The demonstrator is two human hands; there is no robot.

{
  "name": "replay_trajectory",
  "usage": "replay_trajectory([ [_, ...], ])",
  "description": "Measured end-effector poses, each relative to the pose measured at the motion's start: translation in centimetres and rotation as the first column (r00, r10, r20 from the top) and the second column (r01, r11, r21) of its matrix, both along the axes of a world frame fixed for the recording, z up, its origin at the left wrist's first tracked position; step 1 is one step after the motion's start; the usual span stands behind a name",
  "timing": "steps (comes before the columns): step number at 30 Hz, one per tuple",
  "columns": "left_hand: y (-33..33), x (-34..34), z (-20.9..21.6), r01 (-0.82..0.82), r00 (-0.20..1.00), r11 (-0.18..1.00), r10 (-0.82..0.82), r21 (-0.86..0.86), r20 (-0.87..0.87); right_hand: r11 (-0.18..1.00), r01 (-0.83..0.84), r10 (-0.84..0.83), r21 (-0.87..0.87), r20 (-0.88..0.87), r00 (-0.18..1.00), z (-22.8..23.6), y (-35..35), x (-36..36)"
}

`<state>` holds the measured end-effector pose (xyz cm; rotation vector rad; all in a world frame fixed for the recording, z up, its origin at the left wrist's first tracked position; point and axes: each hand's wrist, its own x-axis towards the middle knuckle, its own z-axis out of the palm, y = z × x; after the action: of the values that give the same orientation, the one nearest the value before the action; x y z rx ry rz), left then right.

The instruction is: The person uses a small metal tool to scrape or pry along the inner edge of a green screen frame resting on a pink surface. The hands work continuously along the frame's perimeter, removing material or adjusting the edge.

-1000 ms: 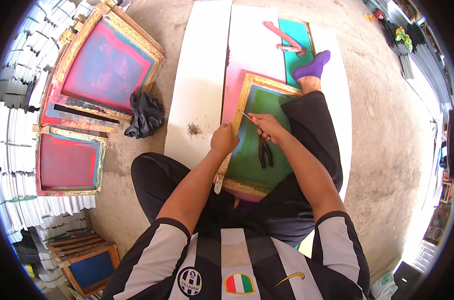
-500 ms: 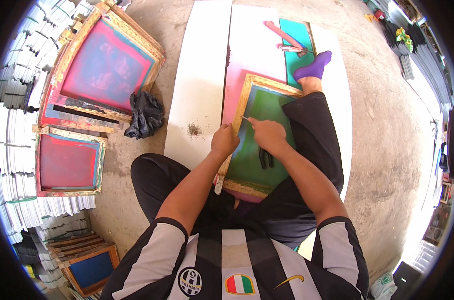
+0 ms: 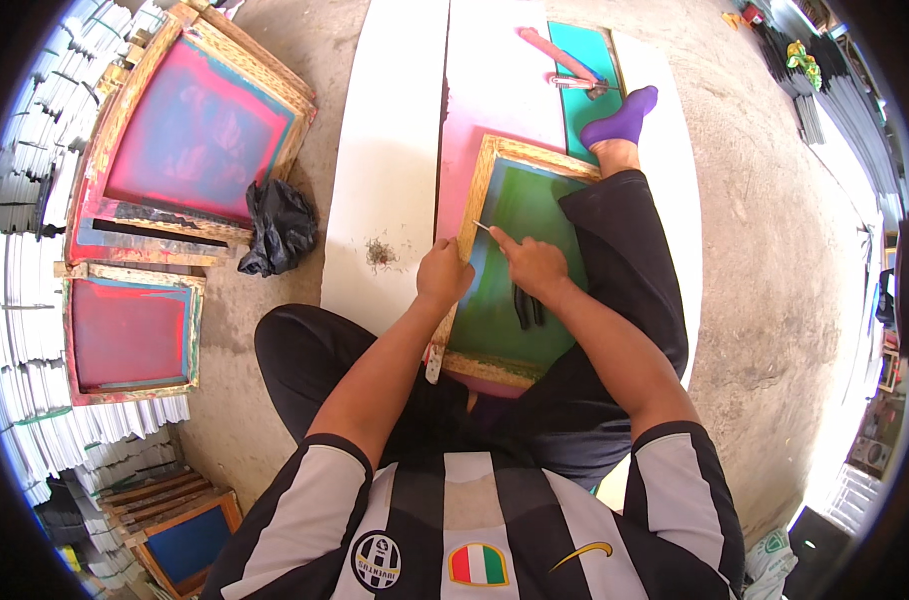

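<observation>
A wooden-framed printing screen (image 3: 515,300) with green mesh leans across my lap and the boards. My left hand (image 3: 444,271) is closed round the frame's left bar (image 3: 465,262). In my right hand (image 3: 535,266) is a slim metal-shafted tool (image 3: 483,226); its handle is hidden in my fist. My index finger lies along the shaft, whose tip is at the inner edge of the left bar, above my left hand. Black-handled pliers (image 3: 527,308) rest on the mesh just below my right hand.
A pile of small dark bits (image 3: 380,252) lies on the white board (image 3: 390,130). Beyond the screen, a pinkish-handled hammer (image 3: 555,52) is on a turquoise panel (image 3: 575,120) near my socked foot (image 3: 623,118). More framed screens (image 3: 200,130) and a black plastic bag (image 3: 278,228) stand left.
The tool's tip has moved slightly up along the left bar, and more of its shaft shows. My left hand keeps its hold; the whole view has shifted a little.
</observation>
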<state>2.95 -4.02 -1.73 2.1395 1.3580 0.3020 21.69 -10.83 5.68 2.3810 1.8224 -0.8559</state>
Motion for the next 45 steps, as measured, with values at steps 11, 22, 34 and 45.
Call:
replay_trajectory([
  [11,0.0,-0.1,0.6,-0.009,0.999,1.000,0.009,0.000,-0.032,0.997,0.015,-0.016,0.074,0.008,1.000,-0.4,-0.3,-0.7],
  [22,0.0,1.1,2.2,0.023,0.991,0.997,-0.033,-0.079,-0.126,0.962,0.211,-0.038,0.173,-0.680,0.732,-7.9,0.9,4.3],
  [34,-0.1,0.6,1.9,-0.009,0.994,0.995,-0.002,-0.095,-0.114,0.818,0.334,-0.573,-0.468,-0.702,0.422,-2.4,2.7,2.9],
  [45,0.2,0.3,0.5,-0.010,0.996,0.999,0.006,-0.051,-0.084,0.996,0.053,-0.046,0.073,-0.103,0.994,1.6,-0.1,0.0],
])
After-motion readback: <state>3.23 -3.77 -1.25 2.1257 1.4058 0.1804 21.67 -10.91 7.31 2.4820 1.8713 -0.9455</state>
